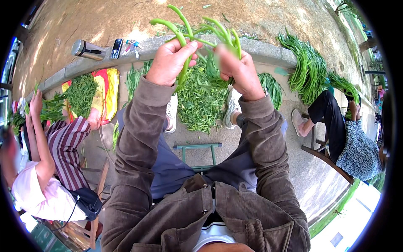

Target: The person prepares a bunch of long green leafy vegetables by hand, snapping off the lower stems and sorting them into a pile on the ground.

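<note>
My left hand [174, 60] is closed around several thick green vegetable stems [182, 39], pinched between thumb and fingers, their ends pointing up and away. Close by on the right, my right hand [236, 69] grips more green stems [225, 31] with leaves trailing below it; its thumb area is blurred. Some thin stems span the gap between both hands. Beneath them, between my two shoes, a heap of torn leaves and short stem pieces [201, 107] lies on the pavement. Another leafy bunch [271, 89] rests to the right, partly behind my right forearm.
A steel flask [88, 49], a keypad phone [116, 48] and keys [136, 47] sit on the stone curb [264, 52]. Long-stemmed greens [307, 69] are piled at right. Seated people [41, 176] flank me, one handling greens. A red-yellow sack [110, 91] lies at left.
</note>
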Demonstrator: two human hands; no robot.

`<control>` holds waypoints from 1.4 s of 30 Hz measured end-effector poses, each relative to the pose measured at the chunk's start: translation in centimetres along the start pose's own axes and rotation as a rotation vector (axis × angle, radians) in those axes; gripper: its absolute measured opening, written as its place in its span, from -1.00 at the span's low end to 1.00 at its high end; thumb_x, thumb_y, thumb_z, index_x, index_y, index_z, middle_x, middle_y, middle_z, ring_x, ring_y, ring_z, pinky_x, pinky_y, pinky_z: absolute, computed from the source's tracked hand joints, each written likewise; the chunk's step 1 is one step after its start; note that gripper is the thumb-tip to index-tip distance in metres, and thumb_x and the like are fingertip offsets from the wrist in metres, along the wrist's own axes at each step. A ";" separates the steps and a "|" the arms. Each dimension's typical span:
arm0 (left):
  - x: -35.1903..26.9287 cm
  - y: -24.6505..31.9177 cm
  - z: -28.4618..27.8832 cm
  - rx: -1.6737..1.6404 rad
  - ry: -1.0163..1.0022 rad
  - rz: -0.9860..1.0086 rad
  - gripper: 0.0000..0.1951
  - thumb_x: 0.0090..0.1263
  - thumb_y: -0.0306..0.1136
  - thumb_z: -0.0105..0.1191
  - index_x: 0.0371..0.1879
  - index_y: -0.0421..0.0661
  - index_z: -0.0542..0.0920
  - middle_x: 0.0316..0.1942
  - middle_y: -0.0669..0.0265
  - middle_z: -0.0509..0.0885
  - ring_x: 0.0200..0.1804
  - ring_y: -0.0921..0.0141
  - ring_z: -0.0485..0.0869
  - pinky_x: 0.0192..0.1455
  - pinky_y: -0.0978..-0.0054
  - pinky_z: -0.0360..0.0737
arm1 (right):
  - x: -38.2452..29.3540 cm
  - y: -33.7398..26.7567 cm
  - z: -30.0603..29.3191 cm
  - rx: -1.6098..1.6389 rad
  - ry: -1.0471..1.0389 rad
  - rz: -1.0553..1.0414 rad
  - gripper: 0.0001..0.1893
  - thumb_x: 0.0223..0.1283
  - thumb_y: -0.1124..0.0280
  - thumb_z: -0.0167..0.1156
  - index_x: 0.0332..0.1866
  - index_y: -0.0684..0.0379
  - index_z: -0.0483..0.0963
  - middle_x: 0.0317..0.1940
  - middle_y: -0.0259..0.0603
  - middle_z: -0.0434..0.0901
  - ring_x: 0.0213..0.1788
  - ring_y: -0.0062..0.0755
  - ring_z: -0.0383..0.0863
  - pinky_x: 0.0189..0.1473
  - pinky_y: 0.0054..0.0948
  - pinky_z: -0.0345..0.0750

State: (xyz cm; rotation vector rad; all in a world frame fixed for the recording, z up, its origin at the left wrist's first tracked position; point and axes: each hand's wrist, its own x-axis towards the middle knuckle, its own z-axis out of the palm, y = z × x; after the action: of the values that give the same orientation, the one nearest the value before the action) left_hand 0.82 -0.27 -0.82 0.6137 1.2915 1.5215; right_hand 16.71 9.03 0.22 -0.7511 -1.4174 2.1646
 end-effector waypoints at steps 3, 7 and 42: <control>0.1 0.0 -0.6 -0.041 -0.009 -0.010 -0.79 0.32 -0.36 0.02 -0.16 -0.20 0.54 -0.20 0.29 0.59 -0.26 0.53 0.53 -0.17 0.51 0.58 | -0.2 -0.2 0.0 -0.031 -0.027 0.009 -0.79 0.23 0.31 0.08 -0.30 0.28 0.47 -0.69 -0.46 0.31 -0.65 -0.71 0.27 -0.60 -0.64 0.30; 0.2 0.3 -1.2 -0.016 -0.044 -0.019 -0.80 0.33 -0.35 0.00 -0.18 -0.19 0.56 -0.26 0.34 0.61 -0.29 0.58 0.52 -0.17 0.55 0.55 | -0.1 -0.4 0.6 0.077 0.144 -0.114 -0.78 0.23 0.30 0.07 -0.27 0.28 0.48 -0.68 -0.44 0.33 -0.64 -0.69 0.31 -0.55 -0.62 0.34; -0.2 -0.4 -0.1 0.293 0.009 0.358 -0.83 0.29 -0.40 0.06 -0.29 -0.27 0.57 -0.40 0.34 0.62 -0.39 0.60 0.51 -0.31 0.67 0.46 | 0.8 2.1 0.7 -0.459 0.081 -0.251 -0.83 0.01 0.48 0.19 -0.26 0.26 0.57 -0.60 -0.48 0.50 -0.52 -0.77 0.36 -0.50 -0.67 0.34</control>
State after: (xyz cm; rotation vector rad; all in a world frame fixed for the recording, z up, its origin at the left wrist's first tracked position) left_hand 0.97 -0.50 -1.22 1.0742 1.4824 1.6300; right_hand 15.46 8.24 -1.66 -0.7553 -1.8795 1.6204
